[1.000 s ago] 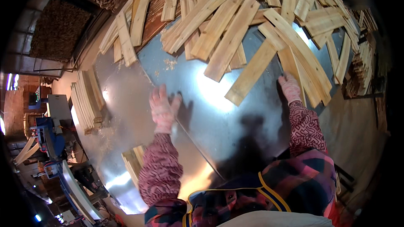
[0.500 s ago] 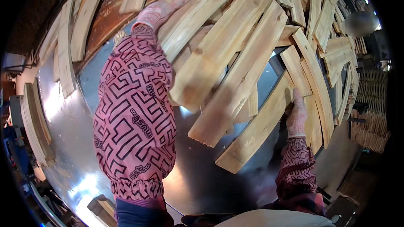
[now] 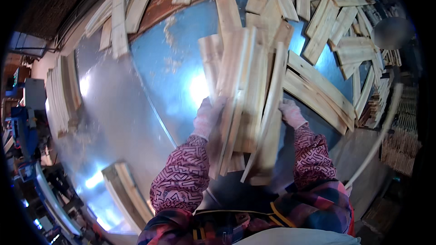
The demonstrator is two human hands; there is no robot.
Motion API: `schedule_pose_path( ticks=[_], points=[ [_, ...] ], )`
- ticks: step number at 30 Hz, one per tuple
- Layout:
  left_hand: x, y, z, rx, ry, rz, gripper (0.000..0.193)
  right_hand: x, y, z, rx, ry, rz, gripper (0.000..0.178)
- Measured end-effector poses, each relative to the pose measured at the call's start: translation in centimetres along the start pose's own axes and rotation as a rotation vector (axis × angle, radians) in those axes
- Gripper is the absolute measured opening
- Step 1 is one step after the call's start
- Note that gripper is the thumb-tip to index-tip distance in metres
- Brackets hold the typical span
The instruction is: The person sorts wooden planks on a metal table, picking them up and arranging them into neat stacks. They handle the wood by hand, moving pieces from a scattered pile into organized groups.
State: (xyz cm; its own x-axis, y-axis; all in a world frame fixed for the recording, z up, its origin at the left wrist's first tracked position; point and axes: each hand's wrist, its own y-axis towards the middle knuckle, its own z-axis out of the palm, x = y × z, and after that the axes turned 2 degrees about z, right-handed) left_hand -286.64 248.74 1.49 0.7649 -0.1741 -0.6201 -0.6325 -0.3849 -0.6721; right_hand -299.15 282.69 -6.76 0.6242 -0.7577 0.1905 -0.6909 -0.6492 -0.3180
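Observation:
A loose bundle of pale wooden boards (image 3: 247, 95) lies in front of me, some boards on edge and some flat, partly smeared by motion. My left hand (image 3: 209, 115), in a whitish-pink knit glove, grips the bundle's left side; part of its fingers is hidden behind the boards. On the opposite side my right hand (image 3: 291, 112), gloved alike, has its fingers closed against a board standing on edge (image 3: 270, 113). The boards are squeezed between both hands over the metal table (image 3: 154, 77).
Stacked boards (image 3: 63, 93) stand at the left, with more boards (image 3: 127, 195) near the front left edge. Loose boards (image 3: 318, 27) spread across the far right, and two slanted ones (image 3: 318, 93) lie beside my right hand. Wood shavings (image 3: 170, 41) litter the table's far part. A person's blurred head (image 3: 393, 32) is at the far right.
My left hand has drawn back toward me from the far boards. Spread boards are now gathered into an upright bundle between my hands, and my right hand has moved left onto it.

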Motion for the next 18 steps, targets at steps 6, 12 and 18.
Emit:
schedule_pose_path(
  ticks=[6,12,18],
  points=[
    [16.6,-13.3,-2.4,-0.593,-0.004,0.079,0.098,14.3,-7.0,6.5,-0.04,0.216,-0.21,0.036],
    [20.8,-27.0,-3.0,-0.26,0.435,-0.051,0.118,25.8,-12.2,0.9,0.12,1.267,0.287,0.046],
    [26.1,-29.0,-9.1,0.174,-0.765,0.078,0.071,28.9,-18.4,3.7,-0.009,0.792,0.267,0.037]
  ],
)
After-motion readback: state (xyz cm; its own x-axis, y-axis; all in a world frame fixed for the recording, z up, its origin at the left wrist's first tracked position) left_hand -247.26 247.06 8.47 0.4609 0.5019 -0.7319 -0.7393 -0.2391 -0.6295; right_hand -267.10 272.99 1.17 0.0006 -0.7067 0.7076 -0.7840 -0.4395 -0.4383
